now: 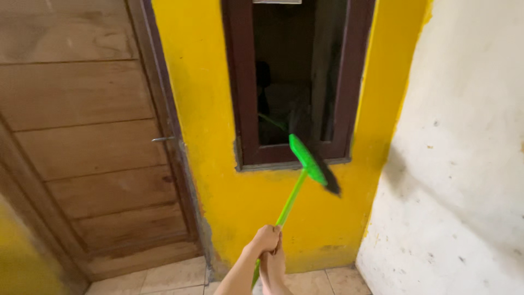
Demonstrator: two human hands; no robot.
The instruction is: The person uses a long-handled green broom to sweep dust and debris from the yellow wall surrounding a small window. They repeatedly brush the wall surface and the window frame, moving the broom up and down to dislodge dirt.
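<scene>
So at the far left, around 9 o'clock, there was a plank wooden door (82, 136) with a small metal latch (162, 139) at its edge, then a bright yellow wall (207, 164), and set into it a dark brown window frame (240, 98) up around 12 o'clock. Down at 6 o'clock both hands were stacked on the handle of a green broom (297, 180): the left hand (265, 239) sat higher with its fingers wrapped fully closed around the stick, and the right hand (274, 265) was just below, touching it, also curled round the handle, though I couldn't see exactly how tight. The green head (307, 158) with its dark bristles (327, 177) was raised against the lower right corner of the frame, tilted, bristles pointing toward 4 o'clock near the sill (284, 163). My take on doing this bit well: both hands were bunched at the very end of the stick, so the head probably wobbled; sliding one hand further up would've given more control. Short strokes along the sill, bristles flat to the ledge, would've suited that corner. On the right, at 3 o'clock, was a scuffed white wall (464, 164), with pale floor tiles (164, 276) along the bottom.
</scene>
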